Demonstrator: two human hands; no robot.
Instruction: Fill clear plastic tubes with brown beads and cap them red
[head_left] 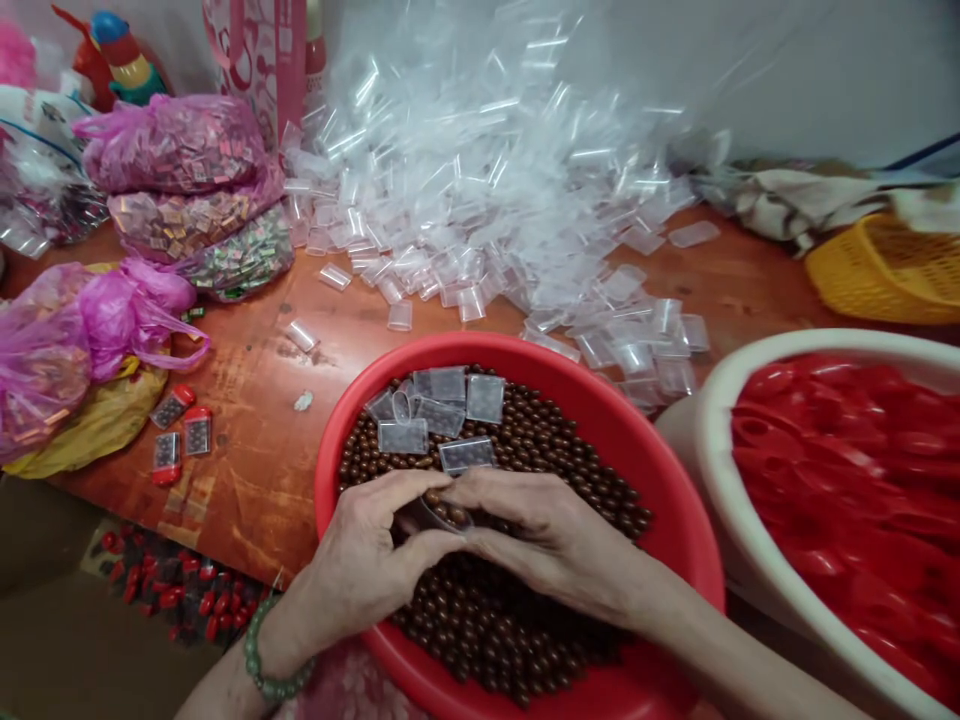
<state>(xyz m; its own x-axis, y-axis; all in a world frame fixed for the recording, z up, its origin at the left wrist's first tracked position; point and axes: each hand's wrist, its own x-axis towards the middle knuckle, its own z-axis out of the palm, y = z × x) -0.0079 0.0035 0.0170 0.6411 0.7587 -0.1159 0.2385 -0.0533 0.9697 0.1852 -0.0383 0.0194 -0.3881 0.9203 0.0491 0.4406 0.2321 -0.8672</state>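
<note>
Both hands meet over a red basin (675, 480) of small, shiny brown balls (517, 640). My left hand (367, 550), with a green bead bracelet on the wrist, pinches the left side of a clear plastic case (439, 515). My right hand (547, 530) closes around its other side, fingertips touching those of the left. Brown balls show in the case's opening; the rest of it is hidden by the fingers. Several clear cases (403, 436) lie on the balls just beyond the hands, one of them (466, 455) right by the fingertips.
A big heap of clear cases (480, 200) covers the table's (247, 400) back. At right stand a white tub (720, 400) of red plastic pieces and a yellow basket (885, 270). Pink bags (172, 150) and three red-capped filled cases (197, 432) are at left; more lie below the table edge.
</note>
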